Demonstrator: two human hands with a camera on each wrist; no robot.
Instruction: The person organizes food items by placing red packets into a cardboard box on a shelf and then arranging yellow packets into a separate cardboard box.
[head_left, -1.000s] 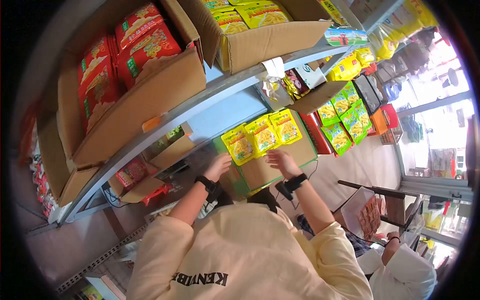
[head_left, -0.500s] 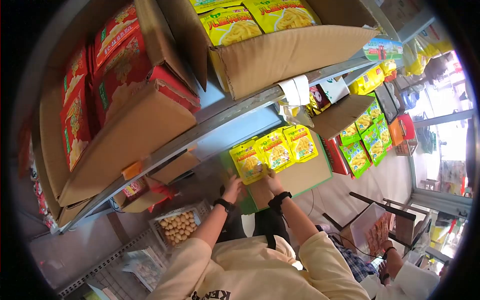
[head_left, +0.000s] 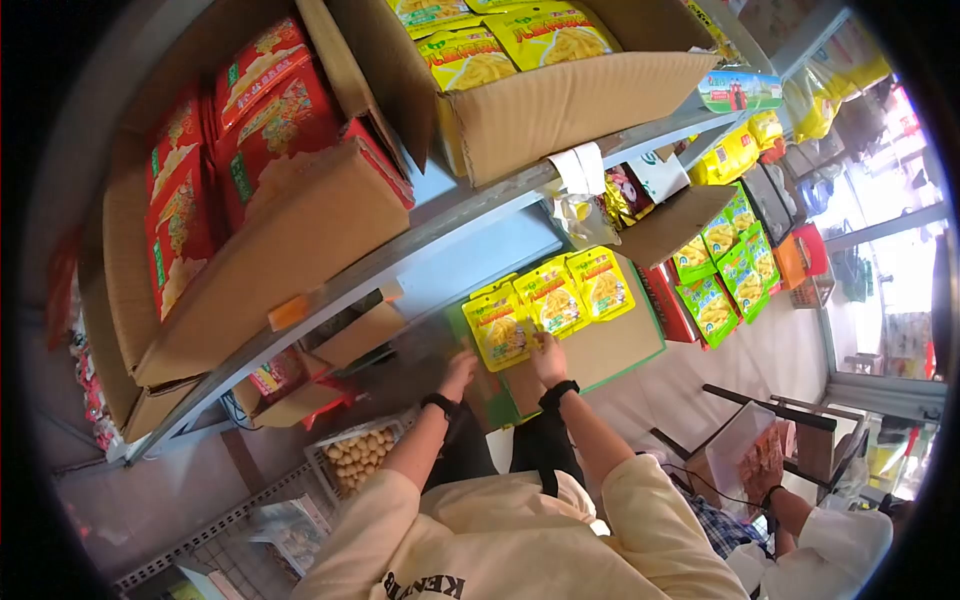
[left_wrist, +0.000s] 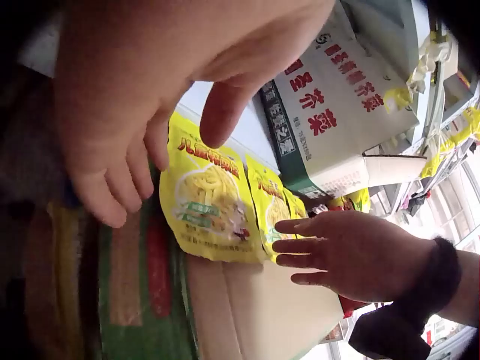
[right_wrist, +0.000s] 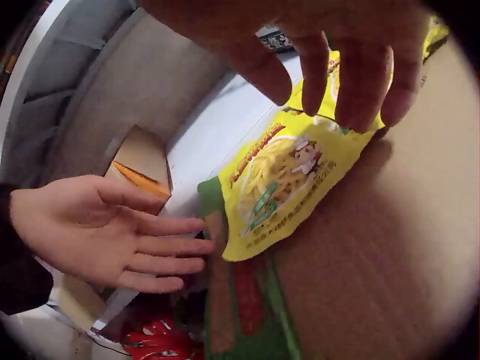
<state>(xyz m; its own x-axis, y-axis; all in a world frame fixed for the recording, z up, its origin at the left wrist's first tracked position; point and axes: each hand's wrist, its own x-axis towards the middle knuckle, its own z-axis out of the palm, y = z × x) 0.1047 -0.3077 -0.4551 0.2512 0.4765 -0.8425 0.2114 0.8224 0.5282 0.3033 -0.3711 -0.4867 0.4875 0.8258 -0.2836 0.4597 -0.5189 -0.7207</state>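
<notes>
Three yellow food pouches [head_left: 552, 297] printed with pale strips lie in an overlapping row on a cardboard box [head_left: 610, 350] with green edges. My left hand [head_left: 458, 376] is beside the left end of the row, its fingers extended, palm showing in the right wrist view. Nothing is in it. My right hand [head_left: 548, 362] is over the near edge of the pouches, fingertips right at the seam between the left and middle ones. Seen from the right wrist, its fingers [right_wrist: 364, 82] hang relaxed and spread over the yellow pouch [right_wrist: 281, 180].
Above stand open cartons of red packets [head_left: 270, 130] and yellow pouches [head_left: 550, 40] on a shelf [head_left: 450, 215]. Green pouches [head_left: 745, 275] are at the right. A crate of round tan items [head_left: 358, 455] stands low left. Another person's arm [head_left: 790, 510] shows at lower right.
Both hands have come down beside the pouches, the right moving from above the box to their near edge. The head view has shifted, bringing the crate into sight. The pouches remain in a row.
</notes>
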